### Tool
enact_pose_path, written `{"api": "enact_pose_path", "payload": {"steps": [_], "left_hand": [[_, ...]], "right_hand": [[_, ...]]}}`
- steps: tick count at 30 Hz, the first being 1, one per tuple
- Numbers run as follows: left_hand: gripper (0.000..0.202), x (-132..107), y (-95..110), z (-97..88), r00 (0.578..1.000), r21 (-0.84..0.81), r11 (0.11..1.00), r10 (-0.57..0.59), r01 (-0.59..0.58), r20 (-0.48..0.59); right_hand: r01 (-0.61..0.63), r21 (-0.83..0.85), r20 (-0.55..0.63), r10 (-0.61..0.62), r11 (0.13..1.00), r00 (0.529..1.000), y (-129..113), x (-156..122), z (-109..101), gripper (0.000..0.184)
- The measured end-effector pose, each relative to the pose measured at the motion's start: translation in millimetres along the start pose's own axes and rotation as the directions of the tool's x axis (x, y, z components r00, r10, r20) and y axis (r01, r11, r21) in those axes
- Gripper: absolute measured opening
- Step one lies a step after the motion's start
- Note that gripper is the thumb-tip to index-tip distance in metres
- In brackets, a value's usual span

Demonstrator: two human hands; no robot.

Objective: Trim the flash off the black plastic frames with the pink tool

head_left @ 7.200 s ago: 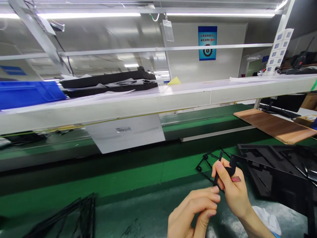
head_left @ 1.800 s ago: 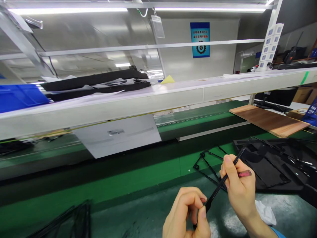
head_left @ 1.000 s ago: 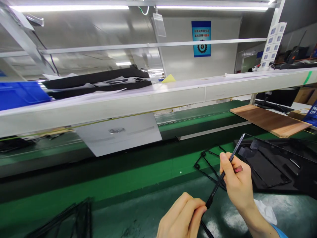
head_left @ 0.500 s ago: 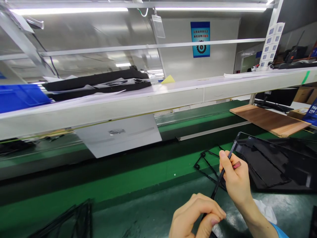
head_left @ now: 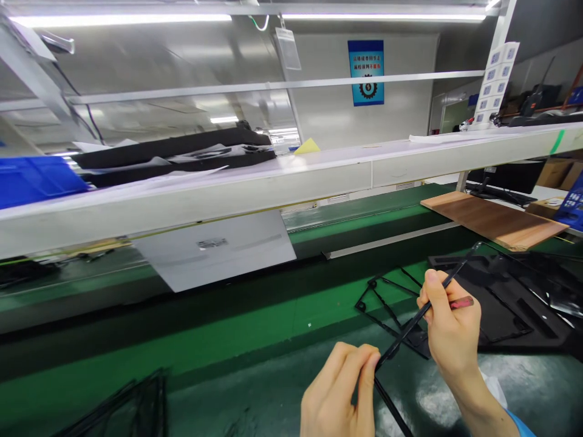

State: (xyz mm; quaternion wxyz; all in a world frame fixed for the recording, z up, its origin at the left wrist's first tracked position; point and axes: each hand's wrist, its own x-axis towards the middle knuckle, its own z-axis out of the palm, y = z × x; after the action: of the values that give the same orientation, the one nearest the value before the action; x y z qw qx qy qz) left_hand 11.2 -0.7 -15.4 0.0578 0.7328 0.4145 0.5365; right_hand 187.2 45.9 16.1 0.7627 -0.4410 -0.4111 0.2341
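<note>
My left hand (head_left: 341, 388) pinches one corner of a thin black bezel frame (head_left: 412, 323) with thumb and fingertips. Further up the same side of the bezel, my right hand (head_left: 453, 328) grips it between thumb and fingers. A small dark-red stick-like piece (head_left: 462, 302) pokes out of the right fist; its other end is hidden. The bezel is tilted in the air, and its far side reaches over a black panel (head_left: 494, 294) on the bench. Another thin black frame (head_left: 376, 309) lies on the green surface behind my hands.
More black frames (head_left: 152, 400) rest at the lower left. A grey-white panel (head_left: 228, 249) stands below a long white shelf (head_left: 319, 185). At the back right lies a wood-grain board (head_left: 496, 220). A blue bin (head_left: 39, 179) sits on the shelf's left end.
My right hand has moved to the right, and the bezel's far corner has swung right with it. The left hand has shifted slightly left and now pinches at the bezel's corner.
</note>
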Motion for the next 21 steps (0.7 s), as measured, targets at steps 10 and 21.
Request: {"api": "enact_pose_path", "payload": {"steps": [10, 21], "left_hand": [[0.023, -2, -8, 2.0, 0.997, 0.024, 1.0, 0.006, -0.008, 0.08], [0.02, 2, -17, -13.8, 0.996, 0.105, 0.994, 0.02, -0.029, 0.083]], "right_hand": [[0.002, 0.006, 0.206, -0.003, 1.0, 0.978, 2, 1, 5, 0.049], [-0.101, -0.135, 0.694, 0.166, 0.986, 0.701, -1, -19, 13, 0.056]]}}
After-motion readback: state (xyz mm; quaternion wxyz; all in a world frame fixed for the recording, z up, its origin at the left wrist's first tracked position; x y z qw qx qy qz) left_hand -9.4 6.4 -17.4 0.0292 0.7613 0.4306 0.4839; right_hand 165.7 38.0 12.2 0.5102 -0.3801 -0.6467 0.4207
